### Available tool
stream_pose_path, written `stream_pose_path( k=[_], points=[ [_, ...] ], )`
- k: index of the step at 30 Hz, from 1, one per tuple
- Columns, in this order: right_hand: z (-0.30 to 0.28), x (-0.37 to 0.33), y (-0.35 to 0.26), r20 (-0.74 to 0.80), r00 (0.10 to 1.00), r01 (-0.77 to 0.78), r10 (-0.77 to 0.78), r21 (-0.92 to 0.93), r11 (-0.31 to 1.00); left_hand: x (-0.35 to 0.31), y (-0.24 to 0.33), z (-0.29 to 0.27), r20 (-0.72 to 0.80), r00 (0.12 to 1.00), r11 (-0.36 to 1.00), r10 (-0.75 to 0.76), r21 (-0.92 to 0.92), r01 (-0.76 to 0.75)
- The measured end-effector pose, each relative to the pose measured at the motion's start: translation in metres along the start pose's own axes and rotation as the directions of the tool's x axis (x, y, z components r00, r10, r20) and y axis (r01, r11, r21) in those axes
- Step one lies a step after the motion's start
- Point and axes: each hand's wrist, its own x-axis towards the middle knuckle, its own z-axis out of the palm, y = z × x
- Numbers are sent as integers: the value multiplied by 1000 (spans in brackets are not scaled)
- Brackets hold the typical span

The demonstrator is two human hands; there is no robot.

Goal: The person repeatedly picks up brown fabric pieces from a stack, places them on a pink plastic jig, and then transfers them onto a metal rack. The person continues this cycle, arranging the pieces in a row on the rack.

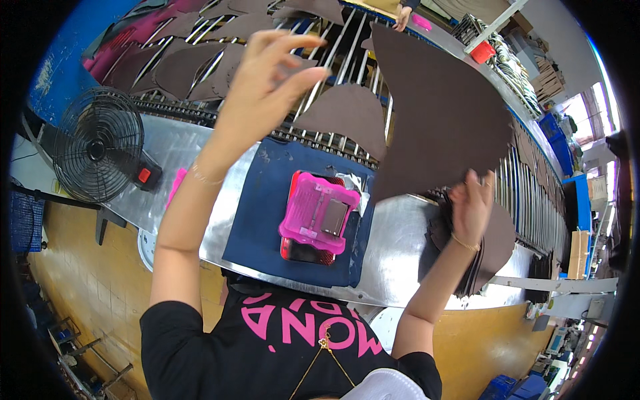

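Note:
A large dark brown sheet piece (440, 113), like leather or fabric, hangs raised on the right, its lower edge pinched in my right hand (472, 210). My left hand (267, 87) is up over the near side of the conveyor, somewhat blurred, with thumb and fingers apart and nothing between them. Below it, another brown piece (350, 113) lies across the conveyor bars. On the table a pink plastic tray (303, 207) with a small plate in it rests on a red-and-black object (313, 255). Beside my right wrist lies a stack of brown pieces (483, 260).
A black fan (97, 150) stands at the left end of the metal table (393, 247). A dark blue mat (257, 227) lies under the tray. More brown pieces (180, 67) cover the barred conveyor (527, 193). Across it shows another person's hand (403, 17).

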Motion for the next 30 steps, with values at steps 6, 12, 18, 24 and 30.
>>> stream_pose_path(
  k=[6, 12, 18, 24, 30],
  points=[
    [64, 59, 140, 165, 952, -301, 258, 343, 890, -60, -40, -64, -19, 960, 959, -278, 46, 279],
    [105, 87, 208, 127, 890, -455, 438, 307, 836, -111, -60, -102, -102, 875, 870, -473, 102, 482],
    [119, 100, 234, 118, 851, -524, 512, 280, 805, -129, -64, -112, -130, 836, 839, -534, 38, 542],
    [96, 93, 218, 154, 794, -606, 588, 115, 787, -130, -67, -103, -109, 841, 844, -531, 21, 536],
    [21, 35, 105, 83, 942, -323, 324, -29, 946, -127, -69, -87, -48, 832, 833, -553, -59, 550]
  ],
)
